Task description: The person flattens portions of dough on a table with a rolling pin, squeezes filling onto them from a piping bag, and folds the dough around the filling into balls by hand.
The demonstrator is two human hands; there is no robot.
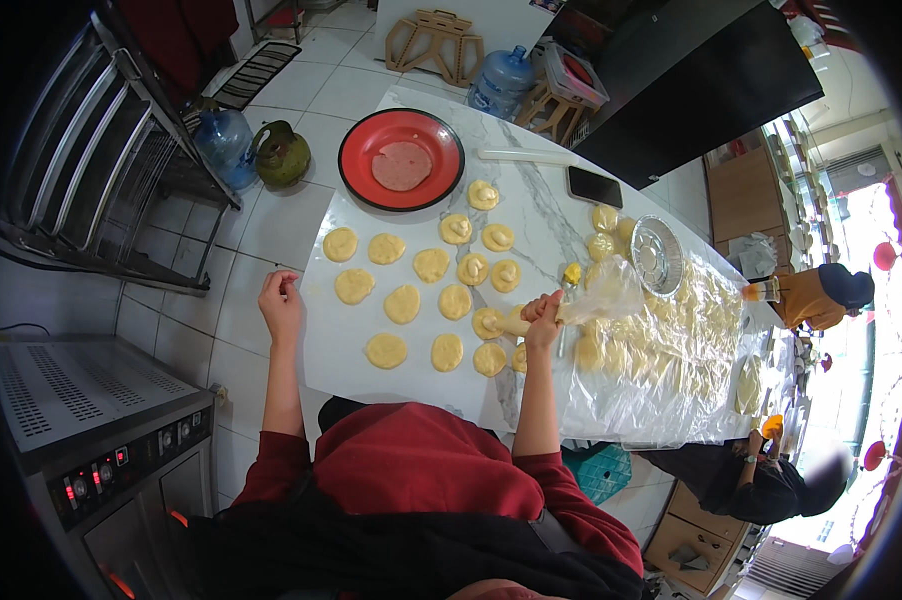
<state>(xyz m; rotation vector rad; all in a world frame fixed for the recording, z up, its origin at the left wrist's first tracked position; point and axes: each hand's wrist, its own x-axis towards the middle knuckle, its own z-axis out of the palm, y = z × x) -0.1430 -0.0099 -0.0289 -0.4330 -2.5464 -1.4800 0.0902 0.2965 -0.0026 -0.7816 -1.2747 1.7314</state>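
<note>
My right hand [541, 318] grips a translucent piping bag [606, 292] of pale filling, its narrow end over a dough round [487, 322] low in the middle of the marble table. Rounds with piped dollops [483, 195] lie above it; several plain flattened rounds [402, 304] lie to its left. My left hand [279, 295] is beside the table's left edge, fingers curled; whether they hold anything is too small to tell. Just above my right hand is a small yellow-topped object [572, 273].
A red plate [437, 182], clear rolling pin [526, 156], phone [594, 188] and foil dish [656, 255] sit on the table. Plastic sheeting [686, 390] covers dough at right. A rack [101, 170] and oven [101, 430] stand left; two people [811, 300] [771, 475] work at right.
</note>
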